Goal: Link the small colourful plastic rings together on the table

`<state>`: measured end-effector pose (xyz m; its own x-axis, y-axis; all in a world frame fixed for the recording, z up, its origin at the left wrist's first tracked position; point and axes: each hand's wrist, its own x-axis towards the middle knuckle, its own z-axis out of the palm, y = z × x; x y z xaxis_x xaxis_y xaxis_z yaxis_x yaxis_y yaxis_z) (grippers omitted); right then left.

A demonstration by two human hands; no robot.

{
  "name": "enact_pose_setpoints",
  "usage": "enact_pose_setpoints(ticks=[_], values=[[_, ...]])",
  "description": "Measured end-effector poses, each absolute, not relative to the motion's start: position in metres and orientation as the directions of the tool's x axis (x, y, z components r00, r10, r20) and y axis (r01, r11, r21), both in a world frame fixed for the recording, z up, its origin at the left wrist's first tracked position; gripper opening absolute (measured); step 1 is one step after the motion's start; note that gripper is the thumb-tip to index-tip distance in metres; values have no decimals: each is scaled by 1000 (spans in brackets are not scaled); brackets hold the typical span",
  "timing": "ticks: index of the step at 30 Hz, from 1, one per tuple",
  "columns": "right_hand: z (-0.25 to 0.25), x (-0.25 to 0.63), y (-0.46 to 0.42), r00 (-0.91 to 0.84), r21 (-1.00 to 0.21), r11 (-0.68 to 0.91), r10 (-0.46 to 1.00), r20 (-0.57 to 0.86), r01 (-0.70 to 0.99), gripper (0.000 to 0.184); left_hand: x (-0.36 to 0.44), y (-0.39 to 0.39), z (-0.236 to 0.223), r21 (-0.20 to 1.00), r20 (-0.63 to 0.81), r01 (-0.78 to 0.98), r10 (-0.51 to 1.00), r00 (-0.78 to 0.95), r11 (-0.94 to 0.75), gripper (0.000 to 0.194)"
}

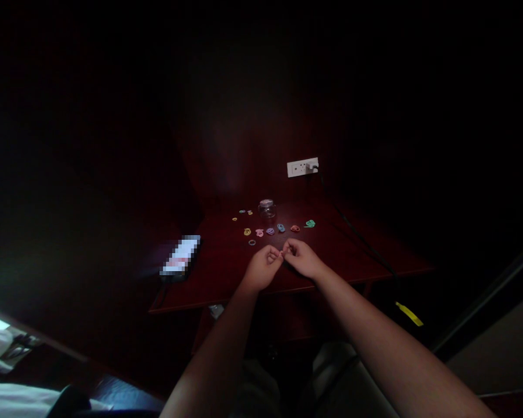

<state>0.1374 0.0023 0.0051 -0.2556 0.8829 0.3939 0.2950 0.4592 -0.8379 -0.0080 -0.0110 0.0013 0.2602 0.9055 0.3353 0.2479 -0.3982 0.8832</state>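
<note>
My left hand and my right hand meet over the front of the dark red table, fingertips almost touching. Both are closed in a pinch on a small pink elastic band, mostly covered by the fingers. Just beyond them lies a row of little elastic-band piles: yellow, pink, purple, blue, orange and green. A single brownish band rests nearer my left hand. Behind the row stands a small clear jar with its lid on.
A few loose bands lie left of the jar. At the table's left edge is a lit phone with a cable. A white wall socket holds a plug, whose black cord runs down the right side. A yellow strip shows lower right.
</note>
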Motion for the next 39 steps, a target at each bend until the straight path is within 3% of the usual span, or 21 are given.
enact_pose_setpoints(ticks=[18,39], values=[[7,136,1,-270,-865,442,885,379,238,10,-7,-12,2,893,329,230,909,256,-388,14],[5,137,1,-272,-841,460,880,389,286,13,-8,-9,-1,869,343,310,920,188,-387,14]])
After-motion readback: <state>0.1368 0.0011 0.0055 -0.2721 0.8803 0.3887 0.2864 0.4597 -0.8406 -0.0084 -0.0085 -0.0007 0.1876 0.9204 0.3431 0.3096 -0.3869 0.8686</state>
